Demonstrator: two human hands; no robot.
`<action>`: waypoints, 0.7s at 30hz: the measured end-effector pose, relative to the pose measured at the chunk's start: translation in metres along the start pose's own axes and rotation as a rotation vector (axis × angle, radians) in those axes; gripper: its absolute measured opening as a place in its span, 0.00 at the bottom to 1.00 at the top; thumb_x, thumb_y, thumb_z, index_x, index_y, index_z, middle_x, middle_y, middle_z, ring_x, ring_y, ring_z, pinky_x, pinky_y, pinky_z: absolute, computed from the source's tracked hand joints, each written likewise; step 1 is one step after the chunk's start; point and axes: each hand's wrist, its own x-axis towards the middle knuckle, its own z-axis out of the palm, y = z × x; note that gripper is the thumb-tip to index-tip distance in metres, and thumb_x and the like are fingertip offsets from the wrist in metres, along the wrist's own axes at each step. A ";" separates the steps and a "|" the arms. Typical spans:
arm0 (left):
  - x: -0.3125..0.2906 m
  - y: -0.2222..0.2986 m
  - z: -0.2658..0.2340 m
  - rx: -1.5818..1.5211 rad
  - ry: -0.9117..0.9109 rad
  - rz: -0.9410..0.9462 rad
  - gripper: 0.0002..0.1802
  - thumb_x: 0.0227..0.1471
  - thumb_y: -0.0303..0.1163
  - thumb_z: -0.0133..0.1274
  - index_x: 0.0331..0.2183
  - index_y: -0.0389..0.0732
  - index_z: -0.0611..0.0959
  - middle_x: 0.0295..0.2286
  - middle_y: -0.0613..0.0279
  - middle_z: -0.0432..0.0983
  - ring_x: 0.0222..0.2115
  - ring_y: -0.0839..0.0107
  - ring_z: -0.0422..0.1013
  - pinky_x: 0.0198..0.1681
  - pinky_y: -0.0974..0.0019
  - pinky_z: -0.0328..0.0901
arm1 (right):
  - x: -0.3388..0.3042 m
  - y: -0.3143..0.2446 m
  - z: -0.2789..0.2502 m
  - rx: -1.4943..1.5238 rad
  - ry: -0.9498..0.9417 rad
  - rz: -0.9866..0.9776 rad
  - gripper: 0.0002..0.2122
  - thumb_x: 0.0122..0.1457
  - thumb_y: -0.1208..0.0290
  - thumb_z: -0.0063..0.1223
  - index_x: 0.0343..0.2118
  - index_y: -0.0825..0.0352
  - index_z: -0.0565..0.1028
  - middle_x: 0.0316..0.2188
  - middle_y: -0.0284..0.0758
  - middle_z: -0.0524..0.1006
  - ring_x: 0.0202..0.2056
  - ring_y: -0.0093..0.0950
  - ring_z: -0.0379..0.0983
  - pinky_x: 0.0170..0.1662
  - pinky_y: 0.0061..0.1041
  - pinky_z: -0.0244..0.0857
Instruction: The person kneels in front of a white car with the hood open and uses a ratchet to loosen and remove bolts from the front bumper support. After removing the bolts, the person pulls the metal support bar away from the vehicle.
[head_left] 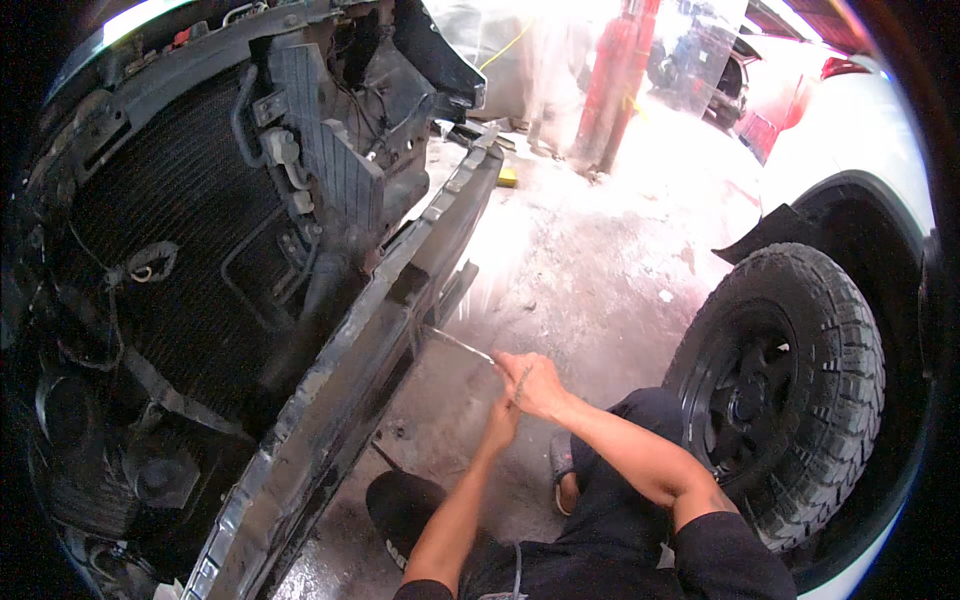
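A thin, straight metal rod (460,343) runs from my hands to the front face of a long dark metal crossbeam (345,355) on a car's stripped front end. Where its far tip meets the beam is too small to make out. My right hand (537,385) is closed round the rod's near end. Just below and against it, my left hand (503,418) is closed as well, its fingers partly hidden. Behind the beam is a dark finned radiator (190,190), with black brackets and ducting (335,150) beside it.
Close on my right stands a white vehicle's black knobby tire (840,350) under a wheel arch. My legs are bent below my arms, on a stained concrete floor (590,270). A red post (610,90) rises farther back, and a small yellow object (508,178) lies beyond the beam's end.
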 end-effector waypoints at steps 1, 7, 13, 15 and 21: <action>-0.004 0.009 0.005 0.031 0.029 0.060 0.31 0.66 0.54 0.43 0.45 0.33 0.80 0.33 0.57 0.80 0.36 0.67 0.73 0.42 0.60 0.66 | -0.002 0.003 0.004 -0.044 -0.022 0.037 0.13 0.61 0.64 0.53 0.42 0.67 0.77 0.25 0.48 0.79 0.30 0.51 0.77 0.32 0.47 0.71; -0.020 0.009 -0.003 -0.062 -0.001 -0.087 0.30 0.66 0.54 0.46 0.36 0.32 0.79 0.28 0.63 0.76 0.31 0.73 0.69 0.35 0.64 0.64 | 0.001 0.008 0.017 -0.077 0.025 -0.037 0.14 0.61 0.60 0.54 0.28 0.67 0.71 0.19 0.47 0.76 0.25 0.50 0.76 0.27 0.46 0.69; -0.016 -0.005 -0.008 -0.059 -0.087 -0.140 0.31 0.65 0.55 0.46 0.32 0.31 0.76 0.24 0.66 0.70 0.27 0.77 0.65 0.31 0.67 0.62 | 0.002 0.012 0.024 -0.068 0.147 -0.148 0.14 0.62 0.61 0.53 0.28 0.66 0.70 0.16 0.45 0.74 0.22 0.48 0.75 0.25 0.45 0.67; -0.016 -0.010 -0.007 -0.011 -0.032 -0.071 0.32 0.66 0.55 0.45 0.35 0.30 0.77 0.24 0.64 0.71 0.27 0.75 0.66 0.32 0.65 0.62 | 0.006 0.006 0.022 -0.103 0.157 -0.155 0.13 0.62 0.61 0.54 0.28 0.66 0.70 0.16 0.44 0.74 0.22 0.47 0.75 0.24 0.45 0.67; -0.018 0.030 0.012 0.092 0.104 -0.026 0.31 0.66 0.54 0.43 0.43 0.29 0.77 0.26 0.48 0.75 0.29 0.68 0.70 0.36 0.57 0.65 | 0.007 0.021 0.023 -0.189 0.135 -0.154 0.11 0.60 0.64 0.55 0.26 0.65 0.69 0.15 0.43 0.73 0.20 0.46 0.75 0.23 0.43 0.66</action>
